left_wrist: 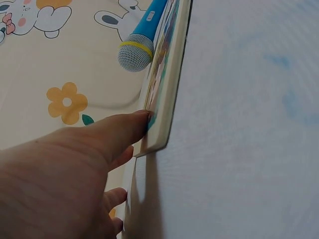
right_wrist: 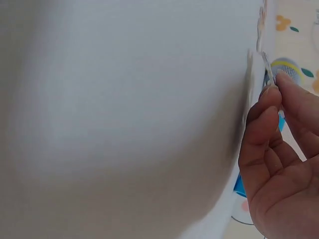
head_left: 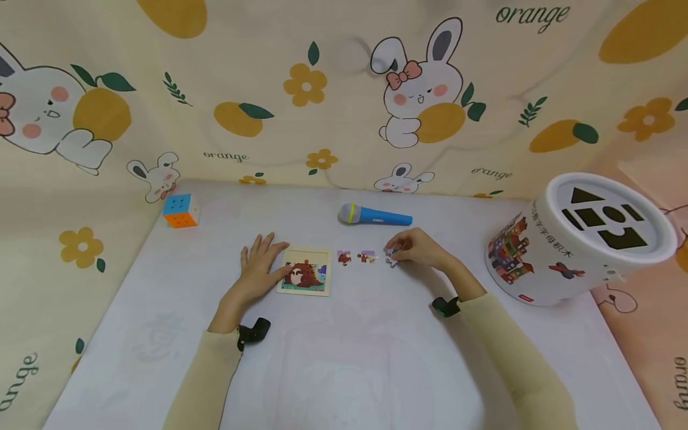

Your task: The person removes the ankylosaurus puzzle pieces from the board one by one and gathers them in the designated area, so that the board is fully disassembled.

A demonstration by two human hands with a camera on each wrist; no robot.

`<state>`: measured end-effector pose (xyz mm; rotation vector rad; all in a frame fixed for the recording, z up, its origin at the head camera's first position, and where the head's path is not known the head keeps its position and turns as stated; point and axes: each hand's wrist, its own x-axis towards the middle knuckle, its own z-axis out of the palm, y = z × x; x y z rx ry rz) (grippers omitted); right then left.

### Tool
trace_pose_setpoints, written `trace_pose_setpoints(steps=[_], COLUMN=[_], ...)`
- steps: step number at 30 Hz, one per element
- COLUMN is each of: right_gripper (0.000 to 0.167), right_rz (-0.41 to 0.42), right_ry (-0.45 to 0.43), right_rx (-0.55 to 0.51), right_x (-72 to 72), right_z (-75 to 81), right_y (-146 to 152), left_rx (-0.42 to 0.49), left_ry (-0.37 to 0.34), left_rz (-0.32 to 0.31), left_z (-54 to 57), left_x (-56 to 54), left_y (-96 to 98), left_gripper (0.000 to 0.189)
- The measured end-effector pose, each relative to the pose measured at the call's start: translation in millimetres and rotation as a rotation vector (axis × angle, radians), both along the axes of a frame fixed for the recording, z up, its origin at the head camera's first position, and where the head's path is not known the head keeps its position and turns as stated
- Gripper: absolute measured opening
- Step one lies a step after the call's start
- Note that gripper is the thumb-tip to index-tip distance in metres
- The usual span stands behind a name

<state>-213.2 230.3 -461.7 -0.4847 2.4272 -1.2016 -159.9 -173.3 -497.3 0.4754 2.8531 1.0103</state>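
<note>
My left hand (head_left: 257, 269) lies with its fingers spread at the left side of a small wooden jigsaw puzzle board (head_left: 328, 272). Its thumb rests on the board's edge, as the left wrist view also shows. A reddish-brown animal picture fills most of the board; its upper part shows bare tray. Two loose puzzle pieces lie in a row to the right, a first piece (head_left: 344, 257) and a second piece (head_left: 367, 257). At the end of that row, my right hand (head_left: 421, 248) pinches a third, thin puzzle piece (right_wrist: 268, 67) between thumb and fingertips, tilted on edge close over the table.
Behind the pieces lies a blue toy microphone (head_left: 384, 216) with a grey head. A puzzle cube (head_left: 181, 211) sits at the far left corner. On the right stands a big white bucket (head_left: 570, 269) with shape holes in its lid. A printed cloth (head_left: 333, 131) hangs behind the white table.
</note>
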Motion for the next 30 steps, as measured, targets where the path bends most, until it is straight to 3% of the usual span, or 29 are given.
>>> trace_pose_setpoints(steps=[6,30], right_gripper=[0.020,0.019], right_rz=[-0.029,-0.038], right_ry=[-0.047,0.041], right_rx=[-0.020,0.012], right_x=[2.8,3.1], right_z=[-2.8,-5.7], right_y=[-2,-10], left_rx=[0.018,0.032], left_ry=[0.020,0.021], left_rz=[-0.010,-0.013], left_z=[-2.4,-3.5], left_x=[0.4,-0.4], left_y=[-1.8,-2.9], left_gripper=[0.057,0.056])
